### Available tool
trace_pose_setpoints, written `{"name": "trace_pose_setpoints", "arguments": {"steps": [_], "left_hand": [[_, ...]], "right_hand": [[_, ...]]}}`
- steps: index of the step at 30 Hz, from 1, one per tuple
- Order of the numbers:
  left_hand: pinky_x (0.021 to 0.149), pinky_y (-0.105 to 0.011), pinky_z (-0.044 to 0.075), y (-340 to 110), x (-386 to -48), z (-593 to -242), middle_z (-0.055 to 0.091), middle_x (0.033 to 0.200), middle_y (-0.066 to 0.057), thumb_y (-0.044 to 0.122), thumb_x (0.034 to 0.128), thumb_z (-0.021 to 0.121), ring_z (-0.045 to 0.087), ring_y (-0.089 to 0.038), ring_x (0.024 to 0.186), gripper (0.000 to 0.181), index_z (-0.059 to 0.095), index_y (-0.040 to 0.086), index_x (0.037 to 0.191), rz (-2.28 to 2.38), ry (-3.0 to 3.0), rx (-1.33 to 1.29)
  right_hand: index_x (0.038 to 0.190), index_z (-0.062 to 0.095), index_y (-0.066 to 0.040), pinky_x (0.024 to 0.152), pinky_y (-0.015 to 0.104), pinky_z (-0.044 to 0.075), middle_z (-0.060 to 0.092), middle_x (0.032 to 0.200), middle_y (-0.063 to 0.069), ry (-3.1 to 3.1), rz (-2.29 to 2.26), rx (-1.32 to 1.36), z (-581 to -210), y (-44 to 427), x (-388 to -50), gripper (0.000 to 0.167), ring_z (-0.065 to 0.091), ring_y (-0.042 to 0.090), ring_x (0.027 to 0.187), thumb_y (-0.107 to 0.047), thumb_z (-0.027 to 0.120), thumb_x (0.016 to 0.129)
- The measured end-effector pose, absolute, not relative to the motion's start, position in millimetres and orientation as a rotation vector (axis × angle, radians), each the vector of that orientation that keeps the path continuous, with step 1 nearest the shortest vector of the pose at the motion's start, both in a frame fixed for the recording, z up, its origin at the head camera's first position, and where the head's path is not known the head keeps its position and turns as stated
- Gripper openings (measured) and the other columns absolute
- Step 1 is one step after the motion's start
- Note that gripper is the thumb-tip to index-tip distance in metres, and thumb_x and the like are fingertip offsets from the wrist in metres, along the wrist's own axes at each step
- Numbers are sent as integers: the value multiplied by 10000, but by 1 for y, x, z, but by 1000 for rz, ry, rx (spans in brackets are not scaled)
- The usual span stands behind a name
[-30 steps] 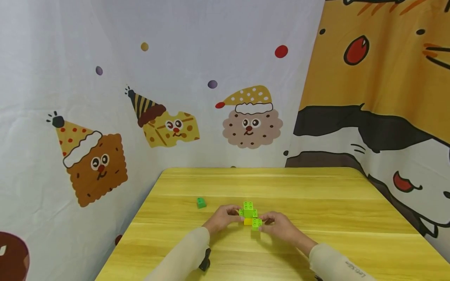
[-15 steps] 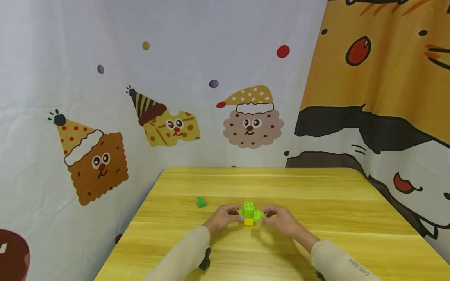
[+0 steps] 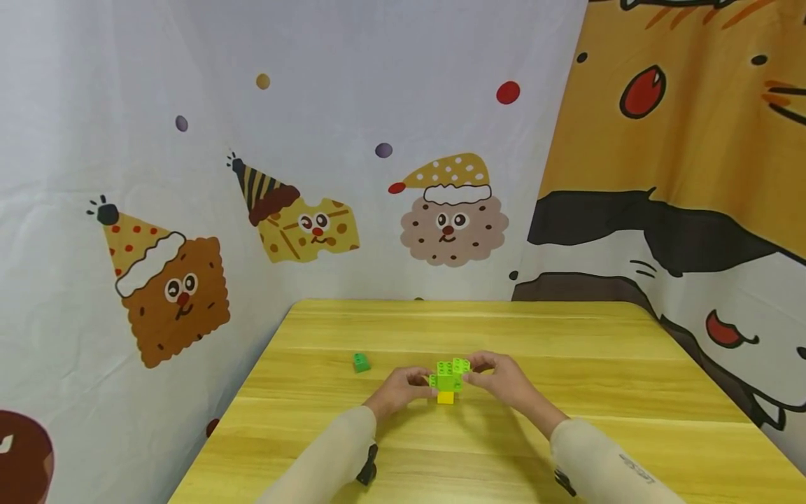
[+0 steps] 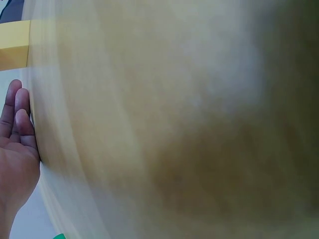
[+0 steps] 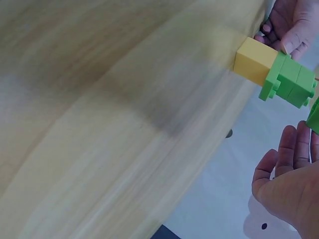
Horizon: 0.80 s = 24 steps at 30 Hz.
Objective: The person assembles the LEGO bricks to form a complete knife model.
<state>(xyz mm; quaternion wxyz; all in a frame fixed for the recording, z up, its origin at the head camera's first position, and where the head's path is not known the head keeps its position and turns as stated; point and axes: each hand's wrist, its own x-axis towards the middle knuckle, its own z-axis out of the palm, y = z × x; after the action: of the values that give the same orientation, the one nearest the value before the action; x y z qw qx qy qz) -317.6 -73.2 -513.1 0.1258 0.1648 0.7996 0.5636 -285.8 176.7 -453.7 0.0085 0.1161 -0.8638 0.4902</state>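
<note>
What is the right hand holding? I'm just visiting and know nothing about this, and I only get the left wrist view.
Observer: The right hand is holding a light green block.

Visitor: Does that yellow block at the edge of my picture stand alone?

Observer: No, it is the bottom of a stack, with light green parts above it.

Visitor: Is anyone holding that stack?

Observer: Yes, the head view shows the left hand gripping it from the side opposite the right hand.
</note>
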Motion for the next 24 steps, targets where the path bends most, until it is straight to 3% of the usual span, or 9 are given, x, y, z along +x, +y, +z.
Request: {"name": "trace_pose_setpoints", "arguments": {"steps": [8, 24], "left_hand": [[824, -410, 485, -73, -317, -514, 663, 1002, -20, 274, 899, 758, 587, -183, 902, 349, 688, 157, 1220, 1638, 2336, 485], [731, -337, 454, -72, -315, -510, 669, 964, -30, 258, 887, 772, 574, -170, 849, 328, 706, 145, 1188, 1647, 2326, 504]], "right_hand": [[1150, 711, -137, 776, 390, 524, 675, 1027, -21, -2710, 1484, 375, -448, 168, -293, 307, 605, 196, 998, -277, 773, 884], [1182, 706, -101, 775, 376, 535, 682, 1070, -12, -2725, 1497, 432, -449, 153, -302, 328, 608, 188, 1001, -230, 772, 887]]}}
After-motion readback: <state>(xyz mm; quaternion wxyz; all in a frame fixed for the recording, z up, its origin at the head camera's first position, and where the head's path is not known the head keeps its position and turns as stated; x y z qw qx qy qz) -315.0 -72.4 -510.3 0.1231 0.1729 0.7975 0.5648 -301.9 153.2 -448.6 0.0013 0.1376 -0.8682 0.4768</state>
